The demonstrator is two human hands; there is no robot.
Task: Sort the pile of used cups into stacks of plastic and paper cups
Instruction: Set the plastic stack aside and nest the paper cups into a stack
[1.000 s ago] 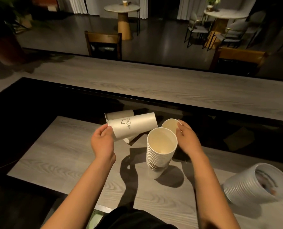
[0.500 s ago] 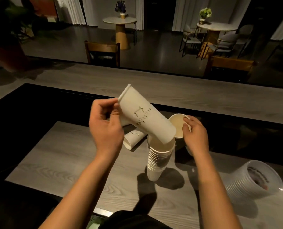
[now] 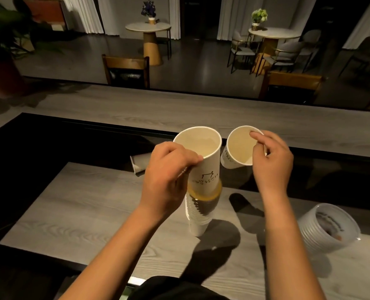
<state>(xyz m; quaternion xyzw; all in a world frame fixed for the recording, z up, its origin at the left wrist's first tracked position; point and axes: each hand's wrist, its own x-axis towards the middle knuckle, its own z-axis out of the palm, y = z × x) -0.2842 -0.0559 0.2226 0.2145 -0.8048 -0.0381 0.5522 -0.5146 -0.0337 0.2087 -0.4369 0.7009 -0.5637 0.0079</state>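
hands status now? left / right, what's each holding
Left hand: grips a tall paper cup, its base entering the paper cup stack.
Right hand: pinches the rim of a second paper cup, held in the air.

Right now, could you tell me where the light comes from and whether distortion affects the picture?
Head view: light falls from ahead and above, so the paper cup stack and both arms cast dark shadows toward the camera; the wide lens bows the counter edge; the far room is dim.

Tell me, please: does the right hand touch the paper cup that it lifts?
Touching. The head view shows the right hand pinching the rim of the paper cup, fingertips over its edge.
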